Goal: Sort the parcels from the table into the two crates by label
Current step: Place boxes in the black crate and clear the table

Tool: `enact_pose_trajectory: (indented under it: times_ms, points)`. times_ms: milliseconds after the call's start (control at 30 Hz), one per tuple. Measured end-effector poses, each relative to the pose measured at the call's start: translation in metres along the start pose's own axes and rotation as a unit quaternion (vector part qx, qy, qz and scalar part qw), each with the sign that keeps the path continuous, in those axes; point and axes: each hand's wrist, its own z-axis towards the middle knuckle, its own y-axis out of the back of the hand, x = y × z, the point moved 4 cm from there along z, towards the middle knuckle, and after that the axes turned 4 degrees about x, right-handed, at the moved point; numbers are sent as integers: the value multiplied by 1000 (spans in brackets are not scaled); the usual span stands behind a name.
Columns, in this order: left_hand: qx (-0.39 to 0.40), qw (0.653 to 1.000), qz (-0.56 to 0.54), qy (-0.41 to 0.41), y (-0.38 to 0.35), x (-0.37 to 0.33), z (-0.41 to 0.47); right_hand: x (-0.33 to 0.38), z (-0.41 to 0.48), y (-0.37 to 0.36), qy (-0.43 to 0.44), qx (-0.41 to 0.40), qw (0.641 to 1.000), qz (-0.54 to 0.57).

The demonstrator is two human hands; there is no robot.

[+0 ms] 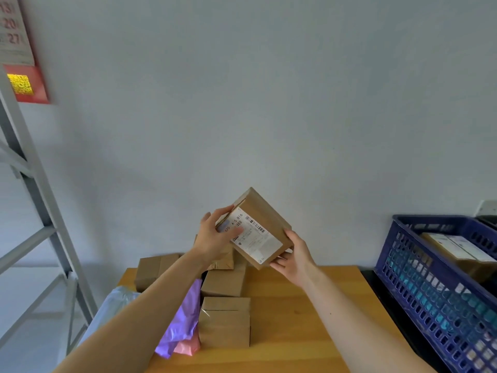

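The table (309,319) fills the bottom middle. A blue crate (430,292) sits lower right. A calendar (16,36), upper left, shows 20 and 27. In the middle, a brown box (265,211) is held up by the left hand (215,239) and right hand (295,258), fingers (222,211) curled on it. Its label (255,238) reads "620 A 5 B16".

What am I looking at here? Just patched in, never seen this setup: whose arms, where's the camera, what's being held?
No machine: these are a person's bare arms, seen from one camera worn on their head, looking down. The left hand and right hand hold a brown parcel tilted above the wooden table, its label facing the camera. More brown parcels, a purple bag and a pink bag lie on the table. The blue crate at right holds a labelled parcel.
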Motion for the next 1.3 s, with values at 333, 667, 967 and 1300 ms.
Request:
enact_pose_trajectory:
  times_ms: [333,667,967,1300]
  points:
    - [-74,992,-88,60,15,16,2,3,3,-30,103,54,989,-88]
    - [-74,994,-70,49,37,17,-7,-13,-2,-61,117,110,928,-337]
    - [-40,999,-29,7,59,6,-20,-4,-12,-81,213,102,906,-352]
    - [-47,999,-27,-6,83,16,-33,-19,-18,-97,236,95,885,-391]
